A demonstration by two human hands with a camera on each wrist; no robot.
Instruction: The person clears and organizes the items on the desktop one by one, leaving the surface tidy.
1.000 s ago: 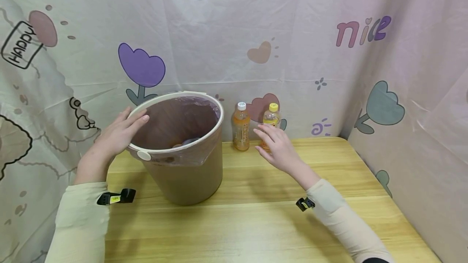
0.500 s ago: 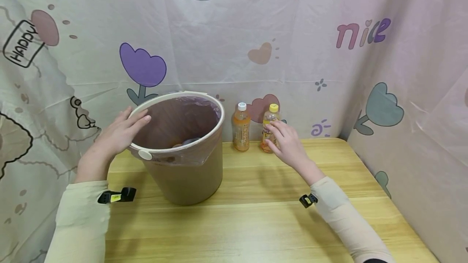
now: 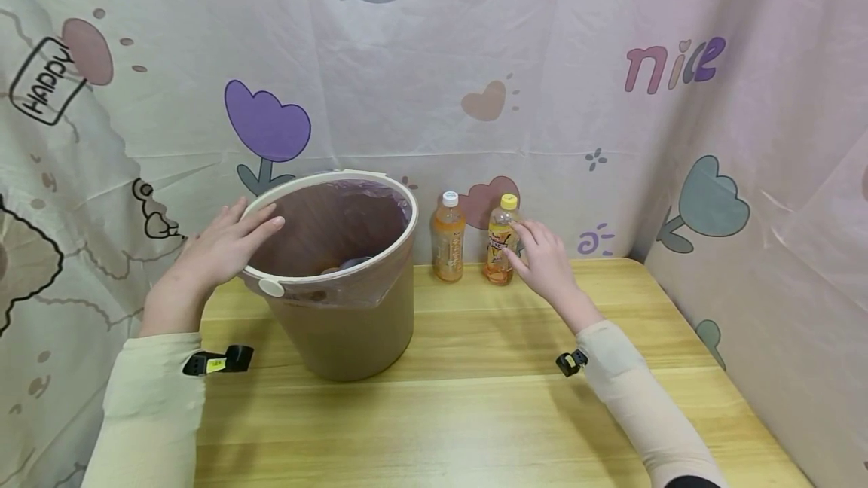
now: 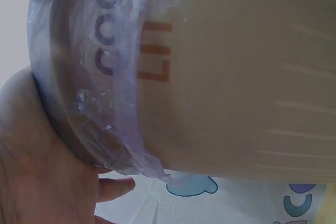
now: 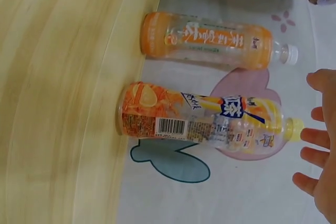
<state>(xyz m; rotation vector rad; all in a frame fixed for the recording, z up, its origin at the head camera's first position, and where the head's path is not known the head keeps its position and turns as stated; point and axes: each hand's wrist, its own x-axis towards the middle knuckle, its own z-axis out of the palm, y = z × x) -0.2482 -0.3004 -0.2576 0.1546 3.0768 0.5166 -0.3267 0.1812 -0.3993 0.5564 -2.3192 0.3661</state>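
Note:
My left hand (image 3: 220, 251) rests on the rim of a brown trash can (image 3: 353, 345), near its left side. Its fingers look fairly straight there; in the left wrist view part of the hand (image 4: 47, 166) lies against the lined rim. To the right, my right hand (image 3: 548, 266) hovers beside a yellow-capped drink bottle (image 3: 500, 243), fingers extended and holding nothing. The right wrist view has spread fingers near the bottle's yellow cap (image 5: 294, 129). A white-capped orange drink bottle (image 3: 447, 247) stands upright between the trash can and the yellow-capped one.
A clear plastic liner (image 3: 353, 296) folds over the trash can's rim, and some dark and orange items (image 3: 346, 266) lie inside it. Everything stands on a wooden table (image 3: 441, 428). A printed curtain (image 3: 556, 59) hangs behind and along both sides.
My right hand has moved right from in front of the yellow-capped bottle to its right side, uncovering the label. The left hand, trash can and bottles keep their places.

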